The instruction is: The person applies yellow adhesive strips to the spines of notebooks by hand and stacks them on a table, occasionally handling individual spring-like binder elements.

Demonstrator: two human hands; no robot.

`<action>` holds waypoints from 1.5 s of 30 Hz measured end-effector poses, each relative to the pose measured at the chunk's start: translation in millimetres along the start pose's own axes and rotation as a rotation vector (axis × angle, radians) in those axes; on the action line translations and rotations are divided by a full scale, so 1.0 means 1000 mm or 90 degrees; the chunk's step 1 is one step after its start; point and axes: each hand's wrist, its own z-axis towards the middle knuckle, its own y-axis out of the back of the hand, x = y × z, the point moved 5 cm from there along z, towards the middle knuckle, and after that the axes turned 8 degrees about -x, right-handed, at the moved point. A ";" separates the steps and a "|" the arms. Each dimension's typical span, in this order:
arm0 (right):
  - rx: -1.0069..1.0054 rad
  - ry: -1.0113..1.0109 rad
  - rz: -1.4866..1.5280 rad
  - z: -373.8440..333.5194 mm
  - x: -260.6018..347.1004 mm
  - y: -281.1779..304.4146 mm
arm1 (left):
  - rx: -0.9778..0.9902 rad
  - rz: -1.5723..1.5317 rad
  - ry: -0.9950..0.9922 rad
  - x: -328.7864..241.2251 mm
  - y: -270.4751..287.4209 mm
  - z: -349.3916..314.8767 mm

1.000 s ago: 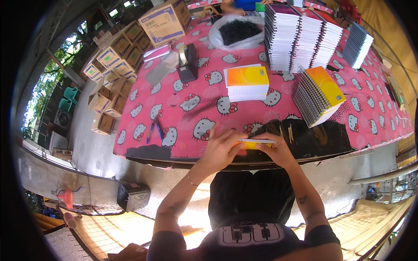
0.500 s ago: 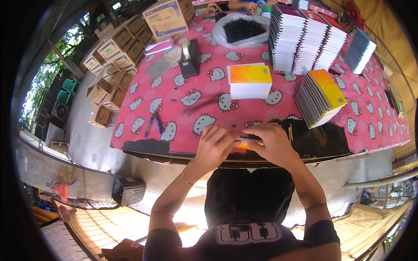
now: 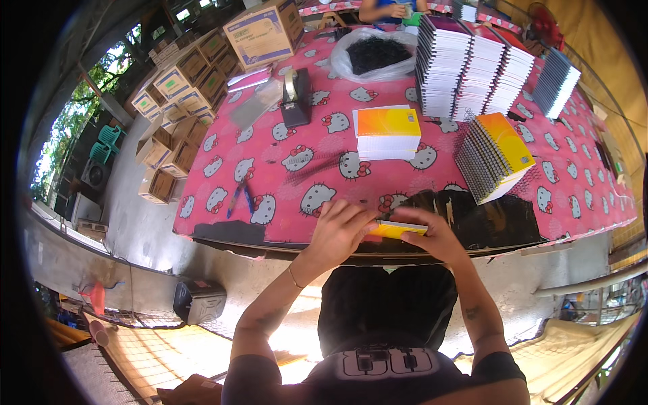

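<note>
Both hands grip a small yellow notebook (image 3: 395, 230) at the table's near edge. My left hand (image 3: 342, 227) is closed on its left end, with the fingertips pinched near the top edge. My right hand (image 3: 432, 233) holds the right end, thumb along the yellow cover and fingers curled behind. Just beyond stands a short stack of yellow-orange notebooks (image 3: 388, 126) with white page edges. To its right, a taller stack of spiral-bound yellow notebooks (image 3: 497, 156) shows its dark coils. Thin dark binding coils (image 3: 314, 169) lie on the cloth to the left.
On the pink cat-patterned tablecloth (image 3: 277, 175) are a black tape dispenser (image 3: 294, 98), a blue pen-like tool (image 3: 241, 198), a plastic bag of black coils (image 3: 375, 55) and tall notebook stacks (image 3: 442, 71). A carton (image 3: 263, 37) stands far left. Another person's hand (image 3: 398, 11) shows beyond.
My right hand has shifted slightly right and down, uncovering more of the yellow notebook. My left hand stays on its left end. The view has tilted a little.
</note>
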 end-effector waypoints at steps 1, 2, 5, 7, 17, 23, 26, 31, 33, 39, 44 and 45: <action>0.048 -0.031 -0.047 -0.002 -0.007 -0.002 | 0.005 0.009 -0.013 0.002 -0.001 0.000; 0.096 -0.061 -0.094 -0.004 -0.015 -0.003 | 0.009 0.017 -0.027 0.003 -0.002 0.000; 0.050 0.006 -0.086 -0.003 -0.013 -0.007 | 0.026 0.257 0.043 -0.020 -0.024 -0.003; 0.046 0.032 -0.088 -0.001 -0.006 -0.008 | 0.100 0.203 0.075 -0.032 -0.054 -0.059; 0.059 0.020 -0.088 0.003 -0.007 -0.004 | 0.071 0.163 0.007 -0.048 -0.066 -0.060; 0.035 0.003 -0.112 0.000 -0.009 -0.003 | 0.090 0.225 0.005 -0.039 -0.075 -0.059; 0.052 0.006 -0.131 0.002 -0.011 -0.007 | 0.049 0.240 -0.009 -0.031 -0.072 -0.046; 0.032 0.026 -0.100 -0.002 -0.006 -0.007 | 0.080 0.217 -0.018 -0.038 -0.082 -0.052; 0.040 0.034 -0.142 0.004 -0.002 -0.009 | 0.071 0.175 -0.019 -0.042 -0.082 -0.056; 0.039 0.042 -0.188 0.004 -0.004 -0.002 | 0.081 0.172 0.009 -0.040 -0.084 -0.048; 0.044 0.025 -0.221 0.003 -0.006 -0.004 | 0.094 0.262 -0.031 -0.032 -0.071 0.015; 0.040 0.011 -0.228 0.001 -0.007 -0.003 | 0.133 0.175 0.006 -0.037 -0.077 -0.008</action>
